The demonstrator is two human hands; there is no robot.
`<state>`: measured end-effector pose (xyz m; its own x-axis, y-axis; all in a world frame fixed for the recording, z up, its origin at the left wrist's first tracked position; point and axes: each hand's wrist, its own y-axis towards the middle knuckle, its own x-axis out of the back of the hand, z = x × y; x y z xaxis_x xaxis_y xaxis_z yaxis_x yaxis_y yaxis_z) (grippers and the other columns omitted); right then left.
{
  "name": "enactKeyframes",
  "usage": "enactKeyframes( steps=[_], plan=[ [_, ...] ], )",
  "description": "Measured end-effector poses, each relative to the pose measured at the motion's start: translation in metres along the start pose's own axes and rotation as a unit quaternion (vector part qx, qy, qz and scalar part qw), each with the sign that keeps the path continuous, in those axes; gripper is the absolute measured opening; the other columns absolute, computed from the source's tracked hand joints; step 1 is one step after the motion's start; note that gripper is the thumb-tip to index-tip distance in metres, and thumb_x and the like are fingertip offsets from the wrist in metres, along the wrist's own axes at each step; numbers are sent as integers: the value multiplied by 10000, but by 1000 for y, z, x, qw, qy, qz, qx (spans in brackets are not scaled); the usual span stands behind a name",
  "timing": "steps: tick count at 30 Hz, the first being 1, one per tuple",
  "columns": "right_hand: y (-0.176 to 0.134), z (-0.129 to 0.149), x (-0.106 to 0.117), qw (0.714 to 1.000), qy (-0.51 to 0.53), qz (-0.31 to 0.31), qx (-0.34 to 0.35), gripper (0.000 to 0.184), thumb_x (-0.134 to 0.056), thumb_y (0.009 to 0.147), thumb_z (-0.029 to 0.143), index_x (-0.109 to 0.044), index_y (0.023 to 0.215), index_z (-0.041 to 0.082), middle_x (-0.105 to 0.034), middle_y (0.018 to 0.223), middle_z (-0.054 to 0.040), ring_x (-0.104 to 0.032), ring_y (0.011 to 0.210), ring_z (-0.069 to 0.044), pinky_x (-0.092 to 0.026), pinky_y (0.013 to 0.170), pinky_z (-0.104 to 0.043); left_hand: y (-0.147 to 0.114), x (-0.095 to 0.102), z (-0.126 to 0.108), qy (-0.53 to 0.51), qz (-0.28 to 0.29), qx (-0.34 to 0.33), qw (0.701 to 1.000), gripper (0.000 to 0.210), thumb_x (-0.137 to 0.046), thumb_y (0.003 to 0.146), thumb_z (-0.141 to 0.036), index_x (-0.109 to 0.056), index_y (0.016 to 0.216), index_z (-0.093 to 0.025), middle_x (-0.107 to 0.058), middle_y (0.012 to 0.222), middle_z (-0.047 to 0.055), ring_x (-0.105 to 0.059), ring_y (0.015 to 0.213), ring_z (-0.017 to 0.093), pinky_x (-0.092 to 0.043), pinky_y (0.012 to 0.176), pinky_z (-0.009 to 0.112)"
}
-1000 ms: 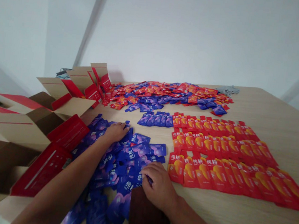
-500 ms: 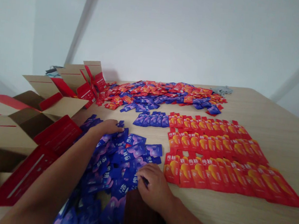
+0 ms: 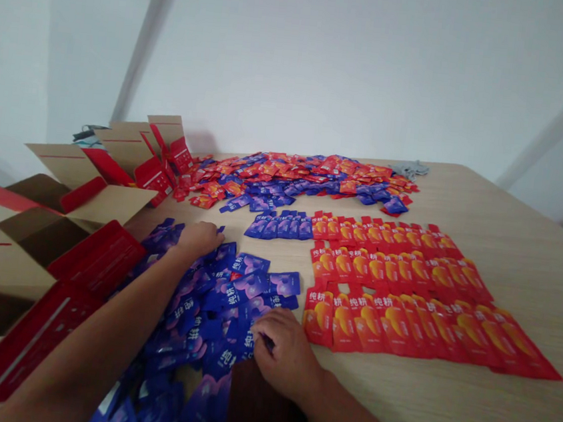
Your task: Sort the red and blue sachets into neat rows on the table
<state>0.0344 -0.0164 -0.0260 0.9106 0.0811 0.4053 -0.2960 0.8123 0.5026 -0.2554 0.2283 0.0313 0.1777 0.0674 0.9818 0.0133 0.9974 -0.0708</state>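
Squinting at the left hand (image 3: 201,238) here, because it's turned knuckles-up over the far part of a loose heap of blue sachets (image 3: 248,288) and most of its fingers are hidden, so I can't tell if it's pinching one. The left forearm (image 3: 113,327) also blocks a good strip of that heap. Right hand (image 3: 284,352) is curled at the near right edge of the heap, thumb in toward the forefinger; something dark shows in the gap, but whether it's a held sachet or just shadow, no idea. Just below it there's a dark brown thing (image 3: 263,407), cut off by the bottom edge, can't make out what it is. Containers: open red-and-tan cartons (image 3: 0,252) down the left side, flaps up, the nearest chopped off by the frame. Their insides are shadowy brown, so contents are anyone's guess. Over on the table (image 3: 492,408), right of the heap, red sachets (image 3: 385,319) overlap in three rows, the farthest continuing leftward in blue. Behind those sits a mixed red-and-blue pile (image 3: 316,171), too jumbled to count.
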Motion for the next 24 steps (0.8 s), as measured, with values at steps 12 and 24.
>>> enactKeyframes(
  steps=[12, 24],
  plan=[
    [0, -1, -1, 1000, 2, 1, -1, 203, -618, 862, 59, -683, 928, 239, -771, 914, -14, -693, 899, -207, -476, 897, -372, 17, -1, 48, -43, 96, -60, 993, 548, -635, 828, -532, -785, 1229, -191, -789, 1245, 110, -743, 1091, 269, -552, 899, 272],
    [0, 0, 0, 1000, -3, 5, -6, 195, -626, 875, 61, -683, 927, 240, -771, 923, -11, -694, 915, -201, -476, 906, -363, 20, 6, 35, 27, 63, -14, 998, 505, -636, 848, -425, -745, 1221, -102, -750, 1226, 277, -732, 1093, 378, -553, 926, 401]
  ],
)
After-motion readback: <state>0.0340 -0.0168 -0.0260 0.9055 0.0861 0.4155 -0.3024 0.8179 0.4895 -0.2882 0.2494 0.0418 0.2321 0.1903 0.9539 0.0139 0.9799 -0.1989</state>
